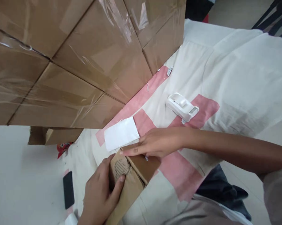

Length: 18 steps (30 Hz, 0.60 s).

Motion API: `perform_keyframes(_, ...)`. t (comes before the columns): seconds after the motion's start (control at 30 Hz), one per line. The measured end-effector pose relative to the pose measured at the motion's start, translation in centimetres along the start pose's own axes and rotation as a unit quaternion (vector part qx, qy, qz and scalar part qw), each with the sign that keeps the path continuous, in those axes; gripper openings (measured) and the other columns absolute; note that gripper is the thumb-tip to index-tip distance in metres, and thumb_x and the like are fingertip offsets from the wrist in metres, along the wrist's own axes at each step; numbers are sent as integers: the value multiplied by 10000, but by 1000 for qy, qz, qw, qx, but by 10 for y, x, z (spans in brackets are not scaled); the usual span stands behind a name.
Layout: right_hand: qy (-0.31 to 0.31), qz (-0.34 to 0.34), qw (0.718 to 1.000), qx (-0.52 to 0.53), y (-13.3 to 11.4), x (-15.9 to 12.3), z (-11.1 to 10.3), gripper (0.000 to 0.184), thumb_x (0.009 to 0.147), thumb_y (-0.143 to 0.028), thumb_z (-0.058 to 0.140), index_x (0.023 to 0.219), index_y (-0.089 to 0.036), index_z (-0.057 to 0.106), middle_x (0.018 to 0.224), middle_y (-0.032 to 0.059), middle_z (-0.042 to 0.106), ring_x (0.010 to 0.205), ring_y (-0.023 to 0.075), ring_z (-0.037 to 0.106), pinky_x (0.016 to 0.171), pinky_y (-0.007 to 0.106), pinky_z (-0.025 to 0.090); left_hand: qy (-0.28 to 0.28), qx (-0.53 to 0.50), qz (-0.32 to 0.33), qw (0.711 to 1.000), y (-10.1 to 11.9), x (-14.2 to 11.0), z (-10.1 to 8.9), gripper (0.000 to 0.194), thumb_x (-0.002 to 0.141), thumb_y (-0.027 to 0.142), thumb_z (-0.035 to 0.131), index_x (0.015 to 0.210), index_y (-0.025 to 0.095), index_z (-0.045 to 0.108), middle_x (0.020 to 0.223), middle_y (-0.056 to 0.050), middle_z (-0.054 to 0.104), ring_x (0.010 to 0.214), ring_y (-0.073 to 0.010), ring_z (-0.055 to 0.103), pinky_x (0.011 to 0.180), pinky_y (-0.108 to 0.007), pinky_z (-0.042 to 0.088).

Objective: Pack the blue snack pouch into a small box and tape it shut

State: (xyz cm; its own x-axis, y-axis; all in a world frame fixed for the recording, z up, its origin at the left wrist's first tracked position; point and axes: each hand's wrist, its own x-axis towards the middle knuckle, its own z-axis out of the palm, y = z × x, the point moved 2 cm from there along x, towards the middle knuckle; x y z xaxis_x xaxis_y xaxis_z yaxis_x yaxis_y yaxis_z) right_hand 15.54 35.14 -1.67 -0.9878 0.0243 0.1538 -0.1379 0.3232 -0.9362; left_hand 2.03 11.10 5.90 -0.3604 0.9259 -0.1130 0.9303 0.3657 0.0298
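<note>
A small brown cardboard box (129, 184) lies tilted on the white and pink cloth (225, 78) near the bottom centre. My left hand (100, 195) wraps round its near end, thumb pressed on the torn corrugated top. My right hand (155, 143) lies across the box's far flap, fingers stretched flat and pointing left. A white paper slip (121, 133) rests just beyond the fingertips, touching the box's far edge.
A wall of large taped cardboard cartons (73, 59) fills the upper left. A white tape dispenser (182, 107) sits on the cloth to the right. A black phone (68, 189) lies at the lower left. A dark chair frame (272, 18) stands top right.
</note>
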Motion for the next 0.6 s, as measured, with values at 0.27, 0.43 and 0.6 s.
perform_keyframes(0.27,-59,-47,997,13,7,5,7,798,676,-209,870,1408,-346,583,617,-89,531,578,119,478,615,236,318,2,-1,77,997,7,0,-2,537,913,496,492,1365,217,416,1094,-99,686,899,-273,697,702,-354,549)
perform_keyframes(0.43,-145,-51,988,-14,18,13,13,544,689,-379,894,1200,-299,725,814,-47,685,712,129,576,641,226,324,3,-6,144,990,15,4,-3,534,901,473,510,1356,207,425,1092,-97,683,934,-261,683,740,-337,538)
perform_keyframes(0.6,-189,-58,980,-29,16,13,16,461,729,-437,858,1119,-232,722,933,-7,717,787,152,614,643,232,337,11,5,125,992,14,6,-1,500,904,497,508,1308,208,453,1056,-78,684,870,-242,686,696,-323,516)
